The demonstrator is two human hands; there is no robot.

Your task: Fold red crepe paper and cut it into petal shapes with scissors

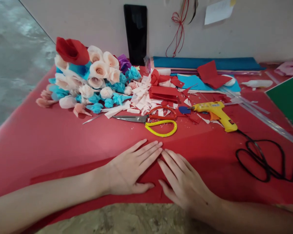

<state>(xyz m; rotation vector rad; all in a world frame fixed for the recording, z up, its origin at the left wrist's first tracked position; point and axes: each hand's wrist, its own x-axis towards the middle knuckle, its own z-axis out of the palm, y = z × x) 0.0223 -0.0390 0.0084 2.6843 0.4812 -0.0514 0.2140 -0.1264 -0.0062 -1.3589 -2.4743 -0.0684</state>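
Note:
My left hand (130, 169) lies flat, palm down, on a red paper sheet (70, 175) spread over the near part of the red table (39, 136). Beside it my right hand (182, 182) also presses flat on the sheet, fingers apart. The fingertips of the two hands almost meet at the middle. Neither hand holds anything. A little beyond the fingertips lie scissors (146, 117) with one red and one yellow handle loop.
A heap of paper roses (88, 78) in white, blue and red sits at the far left. Paper scraps (146, 97), red folded sheets (163, 92) and a yellow glue gun (216, 113) with a black cord (263, 159) lie behind. Blue paper (205, 62) lines the wall.

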